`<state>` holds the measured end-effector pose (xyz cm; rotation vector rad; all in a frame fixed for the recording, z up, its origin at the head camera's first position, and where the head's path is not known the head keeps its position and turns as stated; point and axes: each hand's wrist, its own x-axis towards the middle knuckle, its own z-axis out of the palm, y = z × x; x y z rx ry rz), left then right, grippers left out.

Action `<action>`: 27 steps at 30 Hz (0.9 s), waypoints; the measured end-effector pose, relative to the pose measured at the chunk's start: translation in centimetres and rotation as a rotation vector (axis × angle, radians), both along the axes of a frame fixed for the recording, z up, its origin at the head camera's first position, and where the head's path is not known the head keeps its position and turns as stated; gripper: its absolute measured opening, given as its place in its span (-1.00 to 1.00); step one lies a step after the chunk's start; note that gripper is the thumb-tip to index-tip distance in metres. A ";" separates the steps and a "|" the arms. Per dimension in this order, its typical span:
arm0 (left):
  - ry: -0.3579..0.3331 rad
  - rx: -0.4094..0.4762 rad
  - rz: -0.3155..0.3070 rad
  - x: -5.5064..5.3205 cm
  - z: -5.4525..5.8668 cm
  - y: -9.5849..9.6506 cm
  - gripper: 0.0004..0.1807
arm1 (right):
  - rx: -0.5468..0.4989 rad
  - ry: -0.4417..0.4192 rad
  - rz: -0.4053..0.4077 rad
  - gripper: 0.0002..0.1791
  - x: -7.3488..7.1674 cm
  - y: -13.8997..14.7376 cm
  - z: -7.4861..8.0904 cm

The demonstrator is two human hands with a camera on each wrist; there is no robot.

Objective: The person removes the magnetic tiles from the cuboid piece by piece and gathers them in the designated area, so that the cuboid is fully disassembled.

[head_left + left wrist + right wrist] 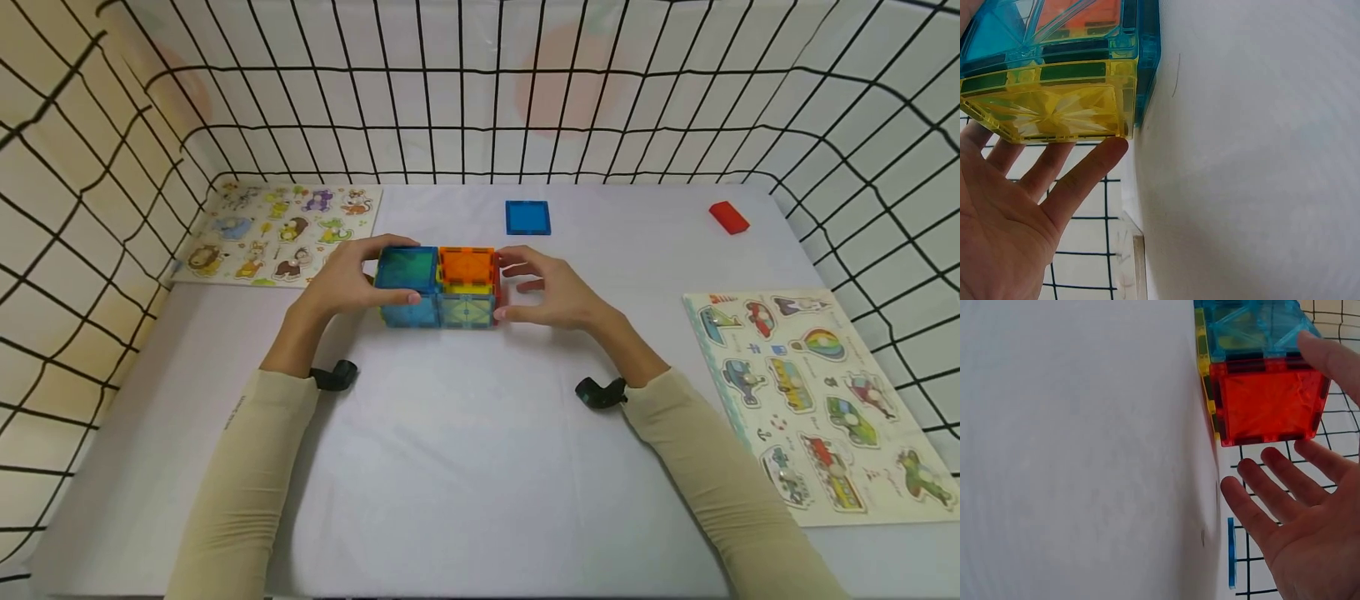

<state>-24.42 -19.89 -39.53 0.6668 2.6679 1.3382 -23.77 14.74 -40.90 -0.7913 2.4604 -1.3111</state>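
Note:
A box of translucent magnetic tiles (409,310) stands on the white table, two compartments side by side. Its left compartment has a blue-framed top; its right one shows an orange panel (467,267) and a yellow floor. My left hand (347,275) grips the left end, thumb in front and fingers behind; the yellow end tile (1054,112) faces its palm. Beside the red end tile (1272,405) is my right hand (555,292), fingers spread and relaxed. Its thumb reaches the front corner, while the other fingertips look apart from the red tile in the right wrist view.
A loose blue tile (528,217) lies behind the box, and a red block (728,217) sits at the back right. An animal puzzle board (258,229) lies back left, a vehicle puzzle board (817,400) at right. Black wire mesh (461,125) fences the table.

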 end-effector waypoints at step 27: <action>-0.012 -0.021 0.021 0.0 -0.2 0.0 -0.27 | -0.054 0.013 -0.079 -0.19 0.3 -0.9 -0.2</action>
